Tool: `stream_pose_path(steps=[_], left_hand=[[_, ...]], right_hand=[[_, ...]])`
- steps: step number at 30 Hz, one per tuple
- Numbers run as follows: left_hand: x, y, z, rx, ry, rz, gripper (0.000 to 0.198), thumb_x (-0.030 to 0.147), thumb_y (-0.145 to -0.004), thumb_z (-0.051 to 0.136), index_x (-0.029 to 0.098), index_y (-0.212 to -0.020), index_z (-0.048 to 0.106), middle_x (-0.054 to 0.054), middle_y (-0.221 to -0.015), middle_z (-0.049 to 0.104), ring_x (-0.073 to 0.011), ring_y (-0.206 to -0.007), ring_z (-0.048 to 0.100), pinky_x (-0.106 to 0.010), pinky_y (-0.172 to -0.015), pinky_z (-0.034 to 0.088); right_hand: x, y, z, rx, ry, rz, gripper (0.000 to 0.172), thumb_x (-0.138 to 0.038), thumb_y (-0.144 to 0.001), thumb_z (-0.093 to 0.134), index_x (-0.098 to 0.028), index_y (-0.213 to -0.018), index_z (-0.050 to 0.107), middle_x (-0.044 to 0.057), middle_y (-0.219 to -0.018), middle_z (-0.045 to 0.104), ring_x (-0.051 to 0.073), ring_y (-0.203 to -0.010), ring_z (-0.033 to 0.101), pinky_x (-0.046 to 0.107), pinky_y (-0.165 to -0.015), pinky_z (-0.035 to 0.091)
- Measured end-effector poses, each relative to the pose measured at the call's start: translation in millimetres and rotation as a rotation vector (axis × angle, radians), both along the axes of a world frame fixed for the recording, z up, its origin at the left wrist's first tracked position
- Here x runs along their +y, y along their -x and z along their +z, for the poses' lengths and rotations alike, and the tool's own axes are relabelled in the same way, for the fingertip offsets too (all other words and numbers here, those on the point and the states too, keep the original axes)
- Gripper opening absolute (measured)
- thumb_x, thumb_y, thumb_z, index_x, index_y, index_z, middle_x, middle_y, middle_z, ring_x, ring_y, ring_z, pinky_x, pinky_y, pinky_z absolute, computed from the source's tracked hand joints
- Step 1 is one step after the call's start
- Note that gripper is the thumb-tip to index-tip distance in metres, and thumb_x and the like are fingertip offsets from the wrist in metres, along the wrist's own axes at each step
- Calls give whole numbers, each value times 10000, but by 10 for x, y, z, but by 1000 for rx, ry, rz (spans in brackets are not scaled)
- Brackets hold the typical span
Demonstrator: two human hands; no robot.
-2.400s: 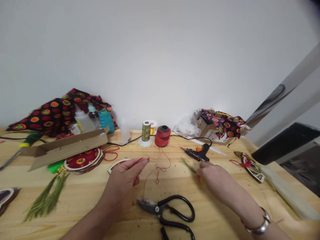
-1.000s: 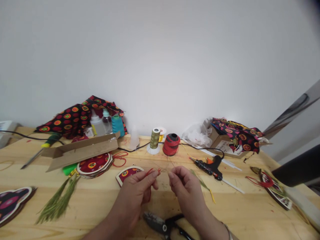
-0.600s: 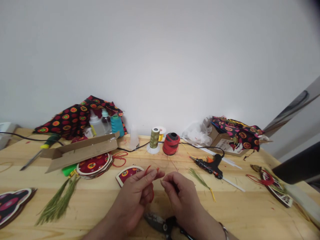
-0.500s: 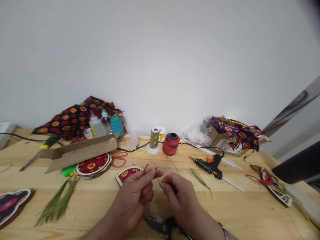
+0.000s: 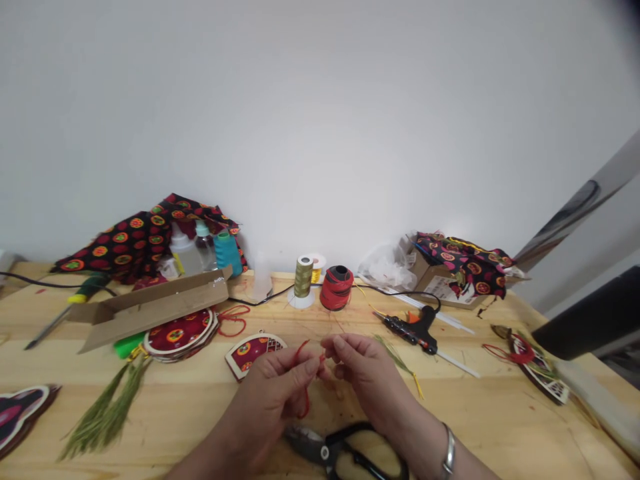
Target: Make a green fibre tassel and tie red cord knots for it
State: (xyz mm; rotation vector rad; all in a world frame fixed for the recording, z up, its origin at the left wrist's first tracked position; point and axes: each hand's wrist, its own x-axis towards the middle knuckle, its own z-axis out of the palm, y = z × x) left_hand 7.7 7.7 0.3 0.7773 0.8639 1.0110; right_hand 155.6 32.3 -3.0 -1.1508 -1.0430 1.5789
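Note:
Near the middle of the table, my left hand [image 5: 280, 387] is closed on a red cord [image 5: 303, 348]; one end sticks up past the thumb and a loop hangs below the fingers. My right hand [image 5: 367, 370] is pinched just beside the left fingertips, meeting the cord there; what exactly lies in its pinch is too small to make out. Behind my left hand lies a fan-shaped ornament [image 5: 249, 352] with a pale rim and red patterned fabric, partly covered by the hand. Scissors [image 5: 325, 452] with black handles rest below both hands.
Thread spools stand behind: olive [image 5: 303, 277] and red [image 5: 336, 288]. A glue gun [image 5: 413, 333] and a green tassel [image 5: 400, 360] lie to the right. At left are a cardboard tray [image 5: 155, 307], a round ornament [image 5: 181, 333], green tassels [image 5: 103, 417] and a screwdriver [image 5: 75, 300].
My right hand has moved up and closer, its fingertips now meeting the left hand's at the red cord. More of the scissors shows. The whole view has shifted slightly.

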Motion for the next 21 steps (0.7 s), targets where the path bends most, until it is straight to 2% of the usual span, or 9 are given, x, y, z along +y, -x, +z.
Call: stream_pose_path(steps=[4,9,14,18,21], left_hand=[[-5,-13,6,47,-18,-57,243,358,-711,673,131,-626,664,93,-379,294,-27,-353,210,-190,-390,120],[-17,-30,16,62,-10,-66,245,366,-698,682,133,-624,672,93,-353,302,-30,-341,221,-192,-385,140],[14,-20,2,44,21,36,240,362,-691,695,124,-717,707,104,-346,285,-30,-351,193,-193,-388,151],[47,1,-6,-9,55,145,239,348,-665,724,128,-760,716,114,-367,261,-26,-371,163,-181,-388,138],[36,-2,-1,-32,88,168,232,340,-657,732,124,-740,708,111,-377,269,-25,-368,172,-181,-382,141]], right_hand=[[-9,-25,8,127,3,59,303,-409,-671,698,-119,-751,655,-16,-628,560,64,-493,431,215,-525,326],[-27,-39,68,93,-35,60,251,-331,-619,741,-124,-619,601,-42,-528,519,64,-489,414,206,-517,311],[-20,-33,121,30,-109,3,182,-290,-646,715,-143,-608,614,-24,-551,571,99,-559,499,234,-607,386],[-48,-34,143,-143,-353,-18,94,-206,-652,709,-168,-580,661,-16,-601,538,113,-609,496,250,-632,400],[-111,-27,132,-232,-575,69,48,-171,-637,739,-208,-621,713,-12,-676,474,122,-697,486,247,-664,406]])
